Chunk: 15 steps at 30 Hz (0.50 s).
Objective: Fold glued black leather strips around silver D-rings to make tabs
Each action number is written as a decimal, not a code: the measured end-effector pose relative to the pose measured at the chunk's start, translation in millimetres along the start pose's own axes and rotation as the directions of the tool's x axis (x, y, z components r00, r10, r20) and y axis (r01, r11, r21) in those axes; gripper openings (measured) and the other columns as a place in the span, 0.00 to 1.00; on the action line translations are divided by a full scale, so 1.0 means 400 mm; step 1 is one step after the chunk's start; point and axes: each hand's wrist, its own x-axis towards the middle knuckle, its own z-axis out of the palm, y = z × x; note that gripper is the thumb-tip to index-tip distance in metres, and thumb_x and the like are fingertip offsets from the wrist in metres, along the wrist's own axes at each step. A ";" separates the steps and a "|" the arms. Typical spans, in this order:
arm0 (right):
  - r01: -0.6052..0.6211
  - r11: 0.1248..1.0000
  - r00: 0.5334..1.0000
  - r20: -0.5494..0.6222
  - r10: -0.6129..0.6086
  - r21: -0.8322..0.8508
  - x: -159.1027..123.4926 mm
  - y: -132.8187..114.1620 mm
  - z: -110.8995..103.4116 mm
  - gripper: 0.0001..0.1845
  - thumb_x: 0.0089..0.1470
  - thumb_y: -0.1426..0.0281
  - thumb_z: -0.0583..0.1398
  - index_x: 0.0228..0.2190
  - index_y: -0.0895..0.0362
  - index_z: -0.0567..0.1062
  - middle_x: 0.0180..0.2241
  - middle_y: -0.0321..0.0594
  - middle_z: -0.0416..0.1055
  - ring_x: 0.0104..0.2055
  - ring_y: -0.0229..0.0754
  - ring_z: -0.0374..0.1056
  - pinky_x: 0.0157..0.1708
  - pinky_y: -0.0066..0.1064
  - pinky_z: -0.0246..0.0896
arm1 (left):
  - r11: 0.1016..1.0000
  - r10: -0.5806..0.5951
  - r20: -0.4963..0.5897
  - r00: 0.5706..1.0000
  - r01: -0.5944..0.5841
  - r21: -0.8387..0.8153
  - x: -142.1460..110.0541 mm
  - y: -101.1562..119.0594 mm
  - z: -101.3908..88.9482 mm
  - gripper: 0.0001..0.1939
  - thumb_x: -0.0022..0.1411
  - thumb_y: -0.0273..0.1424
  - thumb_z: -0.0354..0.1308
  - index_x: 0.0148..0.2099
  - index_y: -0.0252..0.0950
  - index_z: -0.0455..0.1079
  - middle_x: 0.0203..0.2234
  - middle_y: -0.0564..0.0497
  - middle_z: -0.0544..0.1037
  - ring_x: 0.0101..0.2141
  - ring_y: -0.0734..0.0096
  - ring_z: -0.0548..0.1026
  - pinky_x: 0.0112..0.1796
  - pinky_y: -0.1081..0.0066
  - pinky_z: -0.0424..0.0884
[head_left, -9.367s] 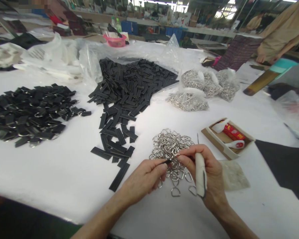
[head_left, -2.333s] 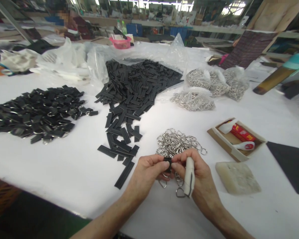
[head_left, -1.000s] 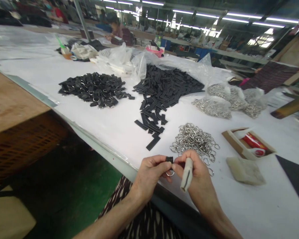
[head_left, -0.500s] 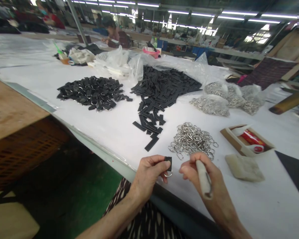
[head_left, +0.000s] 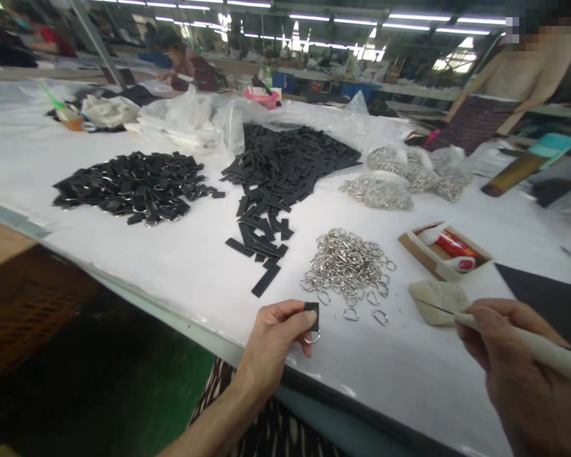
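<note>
left hand (head_left: 271, 336): upright strap (head_left: 313, 315), ring (head_left: 313, 339) downward

— Room ahead of the left hand (head_left: 271, 336)?
— White tabletop (head_left: 409, 387), then the metal D-ring pile (head_left: 346, 270) in the way.
— And past the right hand (head_left: 514, 362)?
— Pale block (head_left: 438, 303) just ahead, cardboard box (head_left: 445, 247) just beyond — no straight way through.

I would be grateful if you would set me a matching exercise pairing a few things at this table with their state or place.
Things:
1. Left hand
2. Right hand
3. Loose metal D-rings
4. Cut black strips

States:
A. Heaped on the white table just beyond the left hand
B. Holding a white-wrapped tool over a pale block
C. Pinching a black tab looped on a D-ring
D. Spread in a long drift farther up the table

Pairs: 1-C, 2-B, 3-A, 4-D
</note>
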 end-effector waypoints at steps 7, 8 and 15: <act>-0.062 0.993 0.996 -0.057 0.068 0.099 0.040 0.011 -0.059 0.16 0.42 0.60 0.66 0.29 0.59 0.74 0.18 0.34 0.67 0.16 0.33 0.55 0.15 0.25 0.48 | 0.986 -0.135 -0.021 0.991 0.136 0.096 0.038 0.025 0.054 0.08 0.44 0.32 0.68 0.26 0.34 0.75 0.16 0.55 0.73 0.19 0.77 0.67 0.23 0.77 0.65; -0.069 0.992 0.993 -0.088 0.079 0.105 0.049 0.019 -0.072 0.16 0.41 0.60 0.67 0.29 0.59 0.74 0.18 0.34 0.67 0.17 0.33 0.56 0.15 0.25 0.49 | 0.982 -0.145 -0.031 0.989 0.148 0.118 0.046 0.025 0.061 0.09 0.42 0.33 0.69 0.26 0.34 0.75 0.15 0.55 0.73 0.19 0.76 0.68 0.24 0.77 0.66; -0.056 0.988 0.979 -0.185 0.082 0.145 0.083 0.088 -0.103 0.18 0.42 0.55 0.65 0.24 0.58 0.71 0.14 0.28 0.56 0.17 0.31 0.49 0.15 0.24 0.44 | 0.974 -0.141 -0.042 0.989 0.147 0.171 0.074 -0.008 0.093 0.09 0.42 0.33 0.68 0.28 0.35 0.77 0.21 0.53 0.78 0.23 0.74 0.72 0.31 0.76 0.68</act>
